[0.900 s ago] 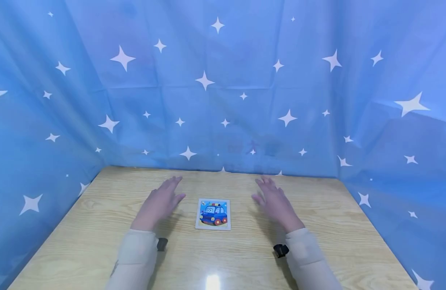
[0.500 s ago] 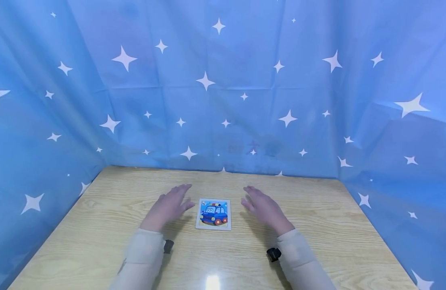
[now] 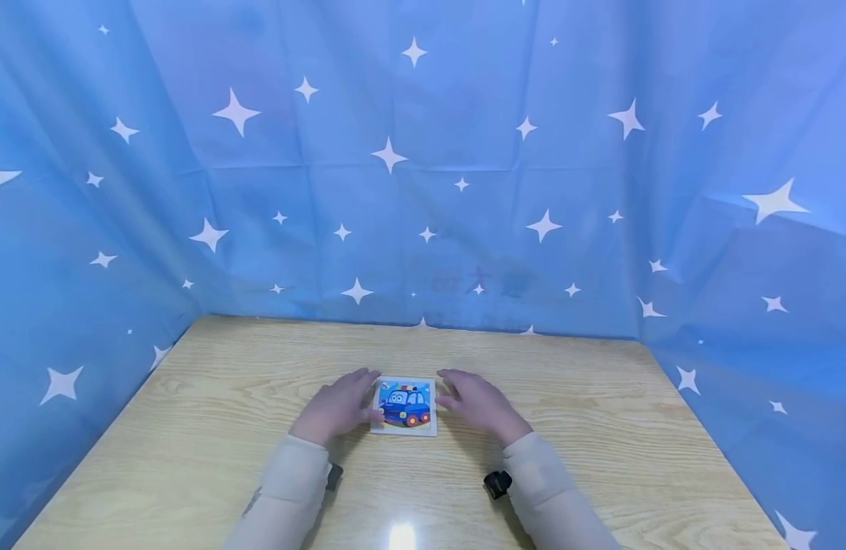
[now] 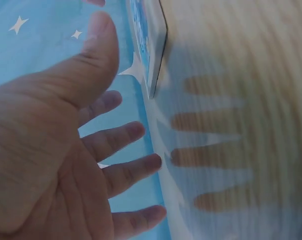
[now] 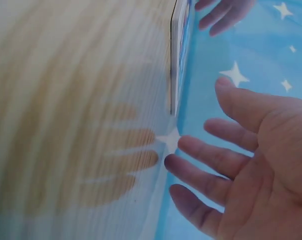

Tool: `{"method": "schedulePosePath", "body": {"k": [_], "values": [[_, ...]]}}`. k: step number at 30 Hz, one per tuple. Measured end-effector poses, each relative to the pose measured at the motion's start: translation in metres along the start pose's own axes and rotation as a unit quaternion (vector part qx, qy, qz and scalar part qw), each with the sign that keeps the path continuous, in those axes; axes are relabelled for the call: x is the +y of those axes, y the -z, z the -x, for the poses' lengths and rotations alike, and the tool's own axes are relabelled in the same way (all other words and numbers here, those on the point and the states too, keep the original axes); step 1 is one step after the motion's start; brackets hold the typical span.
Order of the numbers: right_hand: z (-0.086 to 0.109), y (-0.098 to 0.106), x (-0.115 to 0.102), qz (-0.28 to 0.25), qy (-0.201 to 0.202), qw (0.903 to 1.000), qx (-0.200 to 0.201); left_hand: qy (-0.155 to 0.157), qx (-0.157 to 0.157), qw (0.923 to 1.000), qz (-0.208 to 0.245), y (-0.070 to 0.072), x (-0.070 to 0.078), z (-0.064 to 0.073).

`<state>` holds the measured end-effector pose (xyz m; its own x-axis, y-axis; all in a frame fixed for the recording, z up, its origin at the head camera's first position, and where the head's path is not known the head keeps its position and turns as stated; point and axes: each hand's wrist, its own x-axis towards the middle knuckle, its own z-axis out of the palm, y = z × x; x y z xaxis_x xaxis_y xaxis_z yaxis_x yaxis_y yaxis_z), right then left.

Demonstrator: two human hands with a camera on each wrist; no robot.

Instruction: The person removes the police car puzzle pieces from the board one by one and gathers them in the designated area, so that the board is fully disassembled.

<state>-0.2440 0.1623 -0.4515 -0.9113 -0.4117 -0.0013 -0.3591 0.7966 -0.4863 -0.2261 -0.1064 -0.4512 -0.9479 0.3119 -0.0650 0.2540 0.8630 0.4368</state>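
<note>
1. Panel, thin, square, white-bordered, printed with a blue cartoon car (image 3: 405, 406). Lies flat near the middle of the table, between the two hands. Far and near edges both exposed in the head view; pale side edge visible from either wrist.

2. Left hand, bare (image 3: 340, 405). Fingers spread, with gaps between them; nothing gripped. Thumb overlaps the panel's left edge in the head view, while the left wrist view shows thumb and panel side by side; contact cannot be told.

3. Right hand, bare (image 3: 481, 401). Fingers extended and parted, slightly bent, thumb apart; nothing gripped. Fingertips just beside the panel's right edge; whether they touch it cannot be told.

4. Table, pale wood-grain top (image 3: 189, 428). A strip of wood separates the panel from the far edge; wide stretches run outward from each hand to the side edges, both well apart from the hands. Finger-shaped shadows on the surface in both wrist views.

5. Curtain, blue cloth, printed with white four-pointed stars (image 3: 312, 191). Borders the table at the back and both sides.

6. Sleeves, pale cloth, one per arm (image 3: 288, 477). A small black device beside each cuff (image 3: 497, 484).
</note>
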Motion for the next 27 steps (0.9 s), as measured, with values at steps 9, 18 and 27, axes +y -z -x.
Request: {"method": "schedulePosePath", "body": {"k": [9, 18, 27], "values": [[-0.007, -0.006, -0.007, 0.025, 0.006, 0.9997, -0.006, 0.006, -0.017, 0.9996, -0.021, -0.004, 0.0, 0.0], [-0.019, -0.017, -0.021, 0.072, -0.025, 0.9971, -0.004, 0.007, -0.022, 0.9985, -0.049, -0.007, 0.005, 0.003], [-0.028, -0.017, -0.035, 0.09, -0.062, 0.994, -0.007, 0.013, -0.015, 0.9979, -0.061, -0.009, 0.009, 0.003]]}}
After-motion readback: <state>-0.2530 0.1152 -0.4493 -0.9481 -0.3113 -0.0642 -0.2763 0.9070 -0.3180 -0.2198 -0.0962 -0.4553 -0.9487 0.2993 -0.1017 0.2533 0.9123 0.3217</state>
